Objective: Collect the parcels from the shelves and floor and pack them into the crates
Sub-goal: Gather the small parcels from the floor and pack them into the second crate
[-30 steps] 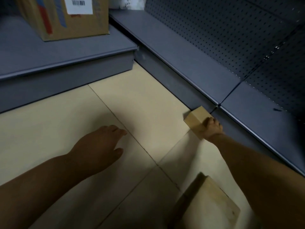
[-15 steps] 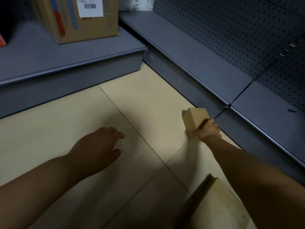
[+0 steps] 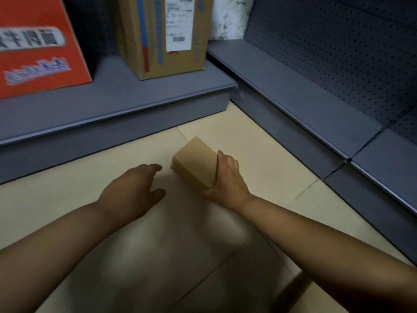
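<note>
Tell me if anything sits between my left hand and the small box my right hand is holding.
Nothing visible does. The left hand hovers open just left of the small box, with only bare floor showing in the gap. The right hand grips the box from its far right side, clear of that gap.

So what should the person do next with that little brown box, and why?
Probably bring the left hand onto the free side of the small box: only the right hand holds it, and the left hovers open beside it, not touching.
</note>
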The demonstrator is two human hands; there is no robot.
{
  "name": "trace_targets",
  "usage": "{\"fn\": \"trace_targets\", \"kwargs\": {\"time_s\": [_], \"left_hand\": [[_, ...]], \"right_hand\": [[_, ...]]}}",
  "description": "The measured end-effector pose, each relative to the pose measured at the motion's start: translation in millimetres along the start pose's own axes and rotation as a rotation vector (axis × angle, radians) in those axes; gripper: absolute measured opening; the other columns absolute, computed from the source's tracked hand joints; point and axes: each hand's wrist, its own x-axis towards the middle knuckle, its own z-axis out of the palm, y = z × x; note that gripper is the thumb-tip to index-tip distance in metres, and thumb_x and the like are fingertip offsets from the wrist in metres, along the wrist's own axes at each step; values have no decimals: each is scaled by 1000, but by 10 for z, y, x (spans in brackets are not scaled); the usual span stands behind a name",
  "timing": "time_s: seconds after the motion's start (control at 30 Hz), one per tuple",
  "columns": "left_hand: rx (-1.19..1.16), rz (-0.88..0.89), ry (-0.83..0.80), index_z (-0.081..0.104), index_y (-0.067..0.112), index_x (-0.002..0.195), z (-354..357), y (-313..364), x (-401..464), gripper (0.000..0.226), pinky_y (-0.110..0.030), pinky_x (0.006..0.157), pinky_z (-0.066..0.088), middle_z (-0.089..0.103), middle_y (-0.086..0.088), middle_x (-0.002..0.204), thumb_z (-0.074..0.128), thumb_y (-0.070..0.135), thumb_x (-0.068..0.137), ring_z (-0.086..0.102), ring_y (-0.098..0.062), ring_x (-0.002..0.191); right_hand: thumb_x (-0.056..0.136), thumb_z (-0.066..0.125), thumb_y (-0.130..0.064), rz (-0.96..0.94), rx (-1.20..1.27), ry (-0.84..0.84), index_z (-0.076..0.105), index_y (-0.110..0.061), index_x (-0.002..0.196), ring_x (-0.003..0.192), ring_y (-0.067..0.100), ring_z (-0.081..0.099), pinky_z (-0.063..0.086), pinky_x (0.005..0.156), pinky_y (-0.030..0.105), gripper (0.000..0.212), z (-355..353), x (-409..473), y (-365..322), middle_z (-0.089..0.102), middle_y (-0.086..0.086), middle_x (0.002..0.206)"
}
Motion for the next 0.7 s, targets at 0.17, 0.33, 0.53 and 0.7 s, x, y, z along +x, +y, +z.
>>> {"fn": "trace_targets", "kwargs": {"time_s": [0.17, 0.33, 0.53, 0.7], "left_hand": [[-257, -283, 39, 36, 14, 141, -292, -367, -168, 69, -33, 96, 42, 46, -7, 141, 58, 48, 85, 50, -23, 121], [-897, -509, -18, 46, 13, 134, -620, -601, -540, 57, -36, 96, 44, 57, -5, 125, 64, 35, 84, 55, -21, 109], [-1034, -564, 63, 51, 8, 125, -931, -915, -998, 46, -37, 91, 47, 65, -7, 107, 66, 19, 83, 58, -18, 96], [-1103, -561, 168, 33, 12, 135, -1033, -1092, -1252, 66, -26, 76, 50, 58, -6, 116, 70, 10, 80, 60, -15, 96]], "right_hand": [[64, 76, -41, -304, 36, -39, 11, -13, 147, 124, 23, 24, 36, 97, 37, 109, 66, -157, -715, 27, 6, 140], [62, 78, -36, -502, 96, -38, 12, -18, 147, 123, 16, 24, 35, 95, 31, 109, 159, -297, -1217, 25, 1, 140], [71, 77, -41, -288, 436, -111, 13, -19, 149, 129, 10, 26, 32, 106, 28, 104, 286, -424, -1642, 17, -4, 147], [98, 38, -39, -15, 795, -337, 54, -24, 116, 83, 16, 61, 53, 73, 33, 28, 326, -474, -1950, 62, 4, 99]]}}
